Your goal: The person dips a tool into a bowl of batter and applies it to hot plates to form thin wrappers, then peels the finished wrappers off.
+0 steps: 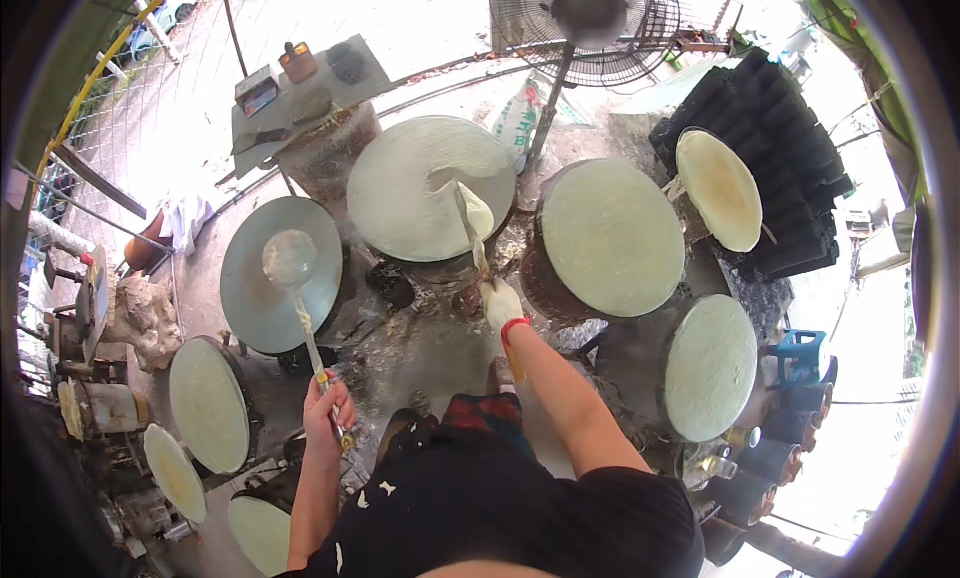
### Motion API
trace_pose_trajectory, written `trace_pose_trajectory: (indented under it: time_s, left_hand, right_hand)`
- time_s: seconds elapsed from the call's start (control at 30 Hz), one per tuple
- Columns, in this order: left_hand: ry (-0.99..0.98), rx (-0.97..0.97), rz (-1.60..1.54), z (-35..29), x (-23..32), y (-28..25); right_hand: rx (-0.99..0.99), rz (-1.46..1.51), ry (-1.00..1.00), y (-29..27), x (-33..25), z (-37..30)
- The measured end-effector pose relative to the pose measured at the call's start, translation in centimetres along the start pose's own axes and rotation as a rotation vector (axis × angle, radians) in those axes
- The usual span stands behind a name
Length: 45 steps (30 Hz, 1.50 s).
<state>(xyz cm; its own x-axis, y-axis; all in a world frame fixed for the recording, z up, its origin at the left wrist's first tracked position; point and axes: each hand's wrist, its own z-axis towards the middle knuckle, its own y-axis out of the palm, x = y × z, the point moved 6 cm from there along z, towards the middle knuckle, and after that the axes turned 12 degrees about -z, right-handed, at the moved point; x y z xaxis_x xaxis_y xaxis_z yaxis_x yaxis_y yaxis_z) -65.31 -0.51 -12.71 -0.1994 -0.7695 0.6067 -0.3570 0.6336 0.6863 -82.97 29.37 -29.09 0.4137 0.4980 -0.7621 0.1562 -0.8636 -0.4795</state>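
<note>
My left hand (328,403) is closed round the handle of a long ladle (305,323). Its round head lies over a bare blue-grey griddle (240,288) at the left. My right hand (502,303), in a whitish glove with a red band at the wrist, grips a wooden scraper (474,240). The scraper's tip touches a pale sheet of batter (400,183) on the far middle griddle, where the sheet has a notch and a fold. Right of that hand, another round griddle carries a pale green layer (612,238).
More coated griddles stand around me, such as one at right (710,368) and one at left (208,406). A browned round sheet (718,190) is raised beside black stacked blocks (780,158). A large fan (590,18) stands ahead. A blue stool (800,356) is at far right.
</note>
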Motion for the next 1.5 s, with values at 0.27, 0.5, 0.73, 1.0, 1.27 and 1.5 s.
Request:
trace_pose_trajectory:
  time_s: [0.27,0.5,0.73,1.0,1.27,1.5]
  left_hand:
    - [-0.112,-0.043,-0.126,2.9,-7.3,8.8]
    - [-0.110,-0.011,-0.136,3.9,-8.8,10.8]
    - [-0.163,-0.015,-0.148,5.4,-7.6,10.4]
    - [-0.258,-0.045,-0.163,6.1,-4.9,6.1]
    - [-0.355,-0.087,-0.201,7.6,-3.8,3.3]
    - [-0.375,-0.013,-0.149,8.8,-6.1,5.1]
  right_hand:
    - [-0.006,-0.407,-0.119,-7.7,-0.1,5.9]
    - [-0.422,-0.511,-0.430,-5.5,2.5,0.8]
    - [0.148,-0.445,-0.109,-9.9,-3.3,10.0]
    - [-0.144,0.128,-0.271,-2.7,-1.8,7.6]
    - [0.092,0.507,-0.029,-1.4,-2.7,9.4]
    - [0.128,0.158,-0.239,-2.7,-0.7,12.0]
